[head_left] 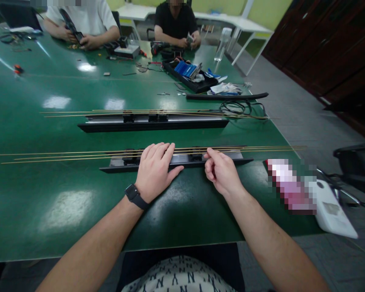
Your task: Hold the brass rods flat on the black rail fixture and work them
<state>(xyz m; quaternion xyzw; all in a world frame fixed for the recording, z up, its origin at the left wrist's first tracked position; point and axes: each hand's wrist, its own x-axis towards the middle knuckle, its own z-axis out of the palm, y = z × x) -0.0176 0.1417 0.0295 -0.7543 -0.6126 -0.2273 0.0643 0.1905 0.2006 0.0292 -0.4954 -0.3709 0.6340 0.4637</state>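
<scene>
A long black rail [188, 165] with a grey inner channel and black fittings lies nearest me on the green table. Several thin brass-coloured rods [54, 156] run lengthwise over it and stick out past both ends. My left hand [156, 168] rests flat across the rail and rods, fingers stretched out and thumb apart. Near the rail's right part, my right hand [221, 169] is closed; its fingertips meet at the rods and appear to pinch one, the other fingers curled under. Farther back lies a similar black rail [158, 125] with thin rods across its top.
Behind the rails are a black strip [228, 96], a coiled cable [235, 107], gloves [226, 88] and a black tray [197, 83] holding blue items. A white object [334, 209] lies at the right edge. Two people sit across the table [88, 219], near a clear bottle [223, 44].
</scene>
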